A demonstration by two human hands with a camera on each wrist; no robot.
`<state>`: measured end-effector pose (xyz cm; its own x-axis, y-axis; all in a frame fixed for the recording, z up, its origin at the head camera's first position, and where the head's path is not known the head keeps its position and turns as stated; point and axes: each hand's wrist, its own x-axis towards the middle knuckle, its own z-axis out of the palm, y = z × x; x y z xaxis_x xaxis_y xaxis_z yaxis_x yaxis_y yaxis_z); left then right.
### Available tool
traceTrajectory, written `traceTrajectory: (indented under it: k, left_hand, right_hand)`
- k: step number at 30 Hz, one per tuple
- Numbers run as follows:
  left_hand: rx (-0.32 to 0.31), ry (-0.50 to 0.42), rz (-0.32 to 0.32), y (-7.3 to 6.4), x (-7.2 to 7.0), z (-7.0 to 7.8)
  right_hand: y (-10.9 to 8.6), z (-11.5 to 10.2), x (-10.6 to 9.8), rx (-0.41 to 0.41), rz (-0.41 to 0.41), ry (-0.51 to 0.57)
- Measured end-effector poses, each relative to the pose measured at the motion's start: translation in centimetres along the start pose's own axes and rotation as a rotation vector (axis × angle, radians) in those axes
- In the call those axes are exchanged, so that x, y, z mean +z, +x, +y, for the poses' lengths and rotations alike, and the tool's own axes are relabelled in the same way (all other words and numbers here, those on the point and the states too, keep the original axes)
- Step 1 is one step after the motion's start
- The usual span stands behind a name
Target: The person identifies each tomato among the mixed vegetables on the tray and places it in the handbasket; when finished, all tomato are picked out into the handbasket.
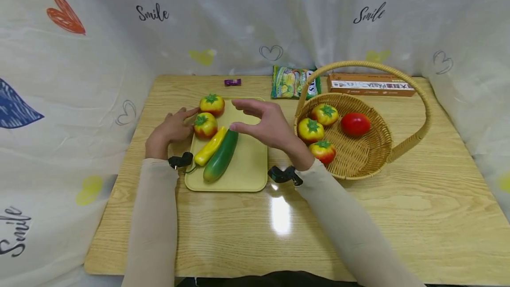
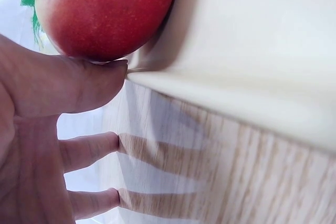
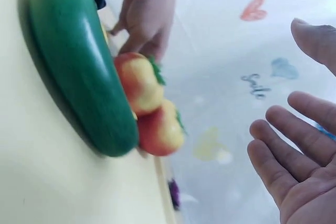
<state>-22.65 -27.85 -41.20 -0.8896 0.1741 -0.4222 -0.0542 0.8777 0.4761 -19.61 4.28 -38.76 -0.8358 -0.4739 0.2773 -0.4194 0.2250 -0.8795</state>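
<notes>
Arranging two tomatoes [image 1: 205, 126] at the tray's [image 1: 252, 163] far left seems the step: my left grip [image 1: 171, 129], loosely spread, lies against their side, holding neither; my right grip [image 1: 264, 121] hovers wide, empty. Next probably calls for a gentle nudge.

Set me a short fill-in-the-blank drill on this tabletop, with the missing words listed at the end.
The left hand touches one of the ____ yellow-red fruits on the tray.
Beside the yellow pepper lies a long vegetable coloured ____.
The right hand holds ____.
In the head view, the basket stands to the ____ of the tray.

Missing words: two; green; nothing; right.
</notes>
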Motion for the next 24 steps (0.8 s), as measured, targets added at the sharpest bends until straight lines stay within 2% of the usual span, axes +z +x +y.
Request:
traceTrajectory:
  k: [13,18,24]
  left_hand:
    - [0.011,0.029,-0.003,0.4,0.1,-0.5]
    - [0.0,0.035,0.001,0.3,0.1,-0.5]
    - [-0.017,0.023,0.001,0.3,0.1,-0.5]
  right_hand:
    - [8.2,3.9,3.3,0.073,-0.056,-0.015]
    - [10.0,5.1,4.4,0.122,-0.064,-0.06]
    - [11.1,6.7,5.6,0.2,-0.098,-0.134]
